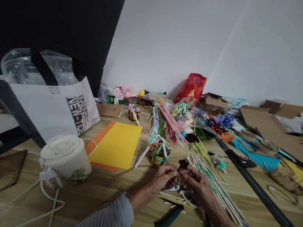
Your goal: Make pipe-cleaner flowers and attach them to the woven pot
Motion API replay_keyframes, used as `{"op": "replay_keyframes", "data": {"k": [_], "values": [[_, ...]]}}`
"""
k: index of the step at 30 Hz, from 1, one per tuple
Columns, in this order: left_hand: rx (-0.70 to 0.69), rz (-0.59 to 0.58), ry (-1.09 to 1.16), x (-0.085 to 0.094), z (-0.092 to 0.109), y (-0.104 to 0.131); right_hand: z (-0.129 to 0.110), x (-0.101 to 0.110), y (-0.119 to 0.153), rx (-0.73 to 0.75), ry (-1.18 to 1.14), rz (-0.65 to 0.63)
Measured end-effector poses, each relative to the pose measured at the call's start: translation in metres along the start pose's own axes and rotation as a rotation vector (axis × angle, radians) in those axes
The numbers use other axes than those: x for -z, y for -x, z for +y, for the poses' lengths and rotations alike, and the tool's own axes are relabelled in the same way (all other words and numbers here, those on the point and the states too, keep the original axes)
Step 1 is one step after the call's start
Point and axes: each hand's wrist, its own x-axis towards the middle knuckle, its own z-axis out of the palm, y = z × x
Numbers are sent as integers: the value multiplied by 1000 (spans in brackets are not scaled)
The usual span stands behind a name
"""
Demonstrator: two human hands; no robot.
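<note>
Between my two hands, over the wooden table, is a small dark brown looped piece (183, 164), shaped like a flower. My left hand (165, 178) pinches its lower end from the left. From the right, the fingers of my right hand (193, 179) close on it just below the loops. Scissors (175, 188) with pale handles lie under my hands, beside short cut sticks. Just beyond my hands stands a small decorated pot (159, 153) with green, teal and white fuzzy stems. Green-handled pliers (168, 220) rest near the front edge.
A white lidded cup (66, 158) with cords and a large white bag (54, 105) stand at left. Yellow paper (117, 145) lies mid-table. Bundled fuzzy stems (166, 123), long sticks (216, 187), a black bar (255, 186) and cardboard boxes (266, 122) extend rightward.
</note>
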Motion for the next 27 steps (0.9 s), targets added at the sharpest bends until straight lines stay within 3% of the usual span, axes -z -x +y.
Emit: {"op": "replay_keyframes", "data": {"k": [6, 12, 18, 23, 27], "values": [[1, -2, -10, -1, 0, 0, -7, -7, 2, 52, 13, 34], [-35, -28, -9, -2, 4, 2, -16, -6, -3, 122, 177, 58], [-17, -24, 9, 1, -2, -1, -45, -9, -11, 276, 376, -42], [-8, -43, -46, 1, -9, -5, -70, -29, -22, 402, 428, -63], [36, -48, -68, -3, -16, -6, -77, -52, -34, 456, 460, -111]]}}
